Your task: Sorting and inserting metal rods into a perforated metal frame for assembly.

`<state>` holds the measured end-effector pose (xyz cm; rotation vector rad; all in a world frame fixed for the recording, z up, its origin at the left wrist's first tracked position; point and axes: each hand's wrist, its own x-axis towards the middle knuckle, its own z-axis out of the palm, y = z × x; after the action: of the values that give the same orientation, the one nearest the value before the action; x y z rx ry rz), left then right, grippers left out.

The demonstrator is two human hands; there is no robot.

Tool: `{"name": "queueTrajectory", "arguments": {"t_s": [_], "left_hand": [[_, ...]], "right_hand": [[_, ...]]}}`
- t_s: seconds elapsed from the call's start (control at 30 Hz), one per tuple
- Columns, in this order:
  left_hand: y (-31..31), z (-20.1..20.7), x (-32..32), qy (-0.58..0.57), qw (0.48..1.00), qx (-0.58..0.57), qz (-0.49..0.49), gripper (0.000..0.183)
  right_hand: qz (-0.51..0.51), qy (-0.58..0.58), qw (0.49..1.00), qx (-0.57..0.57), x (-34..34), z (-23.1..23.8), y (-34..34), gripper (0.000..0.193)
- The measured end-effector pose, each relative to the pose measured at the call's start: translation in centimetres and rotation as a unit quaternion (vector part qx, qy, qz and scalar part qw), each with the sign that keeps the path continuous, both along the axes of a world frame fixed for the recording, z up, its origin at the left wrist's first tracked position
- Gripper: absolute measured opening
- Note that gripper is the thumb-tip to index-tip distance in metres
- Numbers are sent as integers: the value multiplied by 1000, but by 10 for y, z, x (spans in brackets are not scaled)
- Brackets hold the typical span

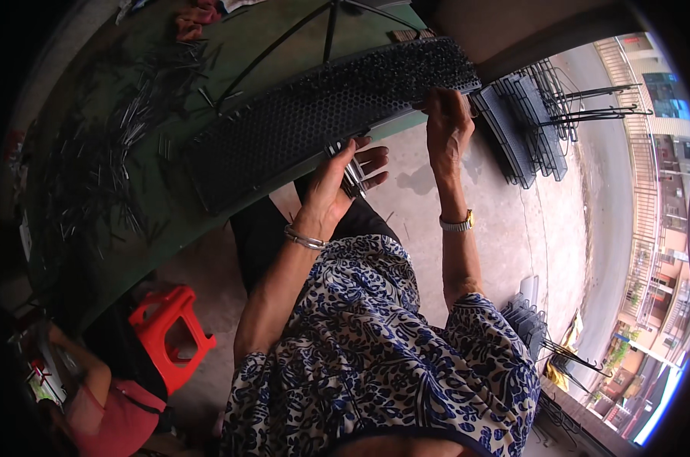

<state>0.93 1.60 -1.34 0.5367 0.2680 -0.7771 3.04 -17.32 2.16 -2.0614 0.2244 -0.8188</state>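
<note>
A long dark rack (284,135) with a honeycomb of holes lies along the near edge of the green table. Its far right part is crowded with small dark upright pieces (406,67). My left hand (328,189) is below the rack's front edge, holding a bundle of thin shiny metal rods (352,177) between thumb and palm, its other fingers curled loosely. At the rack's right end, my right hand (448,126) has its fingers pinched together by the filled holes. Whatever they grip is too small or hidden to make out.
Loose dark rods (124,137) lie scattered over the green table (169,232). A black metal frame (329,34) stands behind the rack. Stacked mesh racks with hooks (524,126) are on the floor to the right. A red stool (173,335) and another person (120,415) are at lower left.
</note>
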Motion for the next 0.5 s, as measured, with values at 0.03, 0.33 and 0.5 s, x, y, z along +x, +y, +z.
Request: {"name": "queueTrajectory", "arguments": {"t_s": [0.03,0.33,0.5], "left_hand": [[-1,4,1,1,1000,-1,-2,26],[0,-27,2,3,999,24,-33,26],[-3,-1,-3,30,995,97,-16,27]], "right_hand": [[-2,1,1000,-1,2,-5,-2,8],[20,-7,998,-57,23,-31,2,7],[24,-2,998,-62,23,-35,5,6]]}}
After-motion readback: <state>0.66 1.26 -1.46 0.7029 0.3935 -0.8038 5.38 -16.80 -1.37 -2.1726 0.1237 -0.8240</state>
